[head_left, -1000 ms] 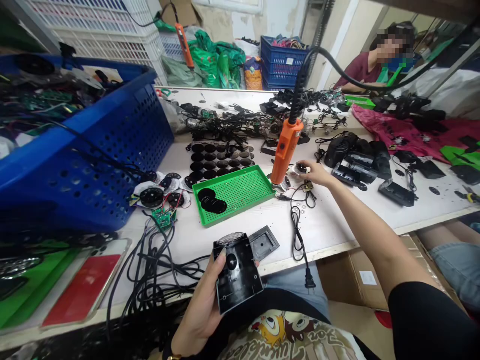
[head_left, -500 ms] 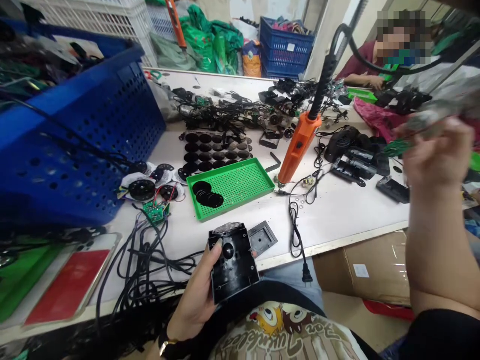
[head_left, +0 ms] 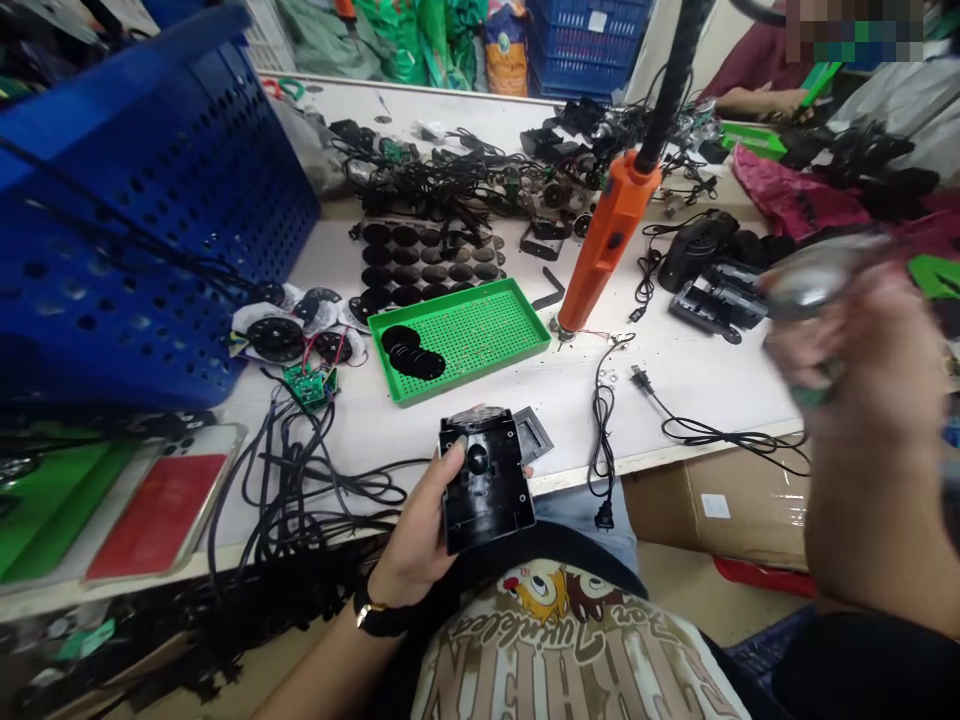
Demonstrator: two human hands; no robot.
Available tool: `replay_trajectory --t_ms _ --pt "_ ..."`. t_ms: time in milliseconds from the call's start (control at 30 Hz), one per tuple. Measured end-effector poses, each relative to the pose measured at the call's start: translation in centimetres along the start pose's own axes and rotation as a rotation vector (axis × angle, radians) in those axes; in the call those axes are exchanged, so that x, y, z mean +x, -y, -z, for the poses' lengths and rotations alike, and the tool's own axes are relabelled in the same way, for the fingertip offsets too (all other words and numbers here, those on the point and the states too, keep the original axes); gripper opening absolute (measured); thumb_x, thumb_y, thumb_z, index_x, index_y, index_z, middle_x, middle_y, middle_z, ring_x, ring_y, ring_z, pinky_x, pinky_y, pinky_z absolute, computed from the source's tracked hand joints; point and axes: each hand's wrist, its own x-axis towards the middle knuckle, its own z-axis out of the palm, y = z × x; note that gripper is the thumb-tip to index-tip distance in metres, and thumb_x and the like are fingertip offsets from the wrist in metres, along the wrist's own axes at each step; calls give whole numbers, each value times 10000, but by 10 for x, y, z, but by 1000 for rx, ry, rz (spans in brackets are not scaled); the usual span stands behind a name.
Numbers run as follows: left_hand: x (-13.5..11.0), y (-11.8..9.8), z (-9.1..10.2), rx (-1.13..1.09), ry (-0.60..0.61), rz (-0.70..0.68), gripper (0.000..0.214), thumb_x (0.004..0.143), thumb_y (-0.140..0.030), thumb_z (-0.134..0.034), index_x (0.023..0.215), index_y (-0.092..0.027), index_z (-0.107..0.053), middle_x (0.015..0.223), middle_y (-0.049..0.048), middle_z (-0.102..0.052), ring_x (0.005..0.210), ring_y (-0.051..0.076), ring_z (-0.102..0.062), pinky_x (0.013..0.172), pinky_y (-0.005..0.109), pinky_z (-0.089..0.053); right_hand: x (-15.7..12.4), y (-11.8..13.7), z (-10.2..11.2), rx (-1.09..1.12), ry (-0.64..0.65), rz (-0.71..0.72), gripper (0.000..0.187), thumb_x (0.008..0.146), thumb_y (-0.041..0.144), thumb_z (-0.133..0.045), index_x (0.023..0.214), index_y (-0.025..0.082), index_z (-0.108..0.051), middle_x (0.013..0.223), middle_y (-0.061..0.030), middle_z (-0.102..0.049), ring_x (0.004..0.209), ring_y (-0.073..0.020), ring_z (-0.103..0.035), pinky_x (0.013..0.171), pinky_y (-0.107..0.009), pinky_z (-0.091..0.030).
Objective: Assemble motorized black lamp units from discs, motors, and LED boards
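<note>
Two hands are occupied, on different sides of the green tray (head_left: 487,330). On its near side, toward the body, the left hand (head_left: 420,530) grips a black housing (head_left: 495,510), thumb over the edge, hollow face up; the housing's long axis points roughly toward the tray, leaning slightly left at the far end. Well to the tray's right, the right hand (head_left: 862,350), blurred, has its fingers closed around a shiny rounded piece (head_left: 806,285); exactly how they grip it I cannot tell. From those fingers the housing lies leftward and closer to the body, with a wide gap between, so the left hand is clearly the nearer one. Just beyond the tray's right end hangs an orange screwdriver (head_left: 611,240), tip down, between the two hands as seen here.
</note>
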Motion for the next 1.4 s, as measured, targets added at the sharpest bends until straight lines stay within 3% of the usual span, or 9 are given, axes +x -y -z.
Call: replay_trajectory --t_ms 67,200,333,467,700,867,1000,1167,1400 --pt "5 6 -4 -23 -2 -34 739 832 -498 -812 1445 -170 -563 1066 130 -813 915 320 -799 899 459 -631 -3 -17 -38 51 2 54 326 926 489 -716 1210 348 -641 963 -36 -774 418 -92 -447 324 -263 -274" --pt "13 17 -11 -34 -29 -210 594 859 -353 -811 1391 -241 -574 1174 69 -787 1063 278 -771 1006 432 -586 -22 -49 -113 11 409 15 505 984 446 -663 1412 279 -453 973 -30 -765 516 -100 -589 423 -239 -437" --pt "16 22 -9 -26 -54 -315 509 816 -311 -850 1265 -238 -622 1168 39 -777 1134 259 -738 1065 408 -546 -43 -54 -148 -178 535 70 460 1023 401 -617 1421 251 -442 1010 -47 -784 734 -147 -708 627 -274 -531" --pt "18 24 -5 -72 -37 -267 463 811 -324 -849 1217 -242 -643 1119 32 -779 1185 278 -714 1080 414 -530 -51 -48 -155 -391 491 86 441 1032 432 -591 1398 233 -447 1046 -69 -798 797 -192 -727 672 -311 -514" --pt "22 24 -15 -40 -31 -265 480 826 -300 -821 1256 -234 -618 1112 33 -767 1153 252 -716 1058 388 -538 -55 -45 -151 -410 393 75 272 991 403 -659 1187 245 -557 1080 -66 -760 909 -224 -732 764 -355 -567" --pt "19 23 -18 -4 -53 -291 578 857 -292 -799 1386 -276 -567 1268 44 -734 1225 265 -685 1085 410 -521 -62 -51 -154 -476 306 243 404 965 263 -669 1346 274 -536 1249 -100 -681 1108 -266 -688 922 -443 -594" --pt "18 23 -17 -20 -76 -312 622 851 -281 -801 1420 -290 -549 1300 42 -727 1239 271 -679 1100 416 -506 -65 -59 -158 -474 197 315 532 910 190 -711 1386 255 -482 1229 -108 -602 1024 -232 -672 872 -405 -619" --pt "20 24 -21 -24 -63 -270 497 861 -301 -796 1315 -254 -598 1204 39 -749 1135 251 -712 1061 413 -515 -64 -62 -157 -545 32 538 259 942 210 -720 1142 271 -567 971 -50 -676 925 -238 -684 794 -403 -607" --pt "16 23 -26 1 -84 -283 389 887 -308 -777 1225 -222 -607 1132 28 -743 1014 194 -711 914 322 -534 -64 -66 -151 -579 35 686 263 933 89 -688 1121 268 -646 991 -65 -723 889 -223 -711 770 -385 -615"
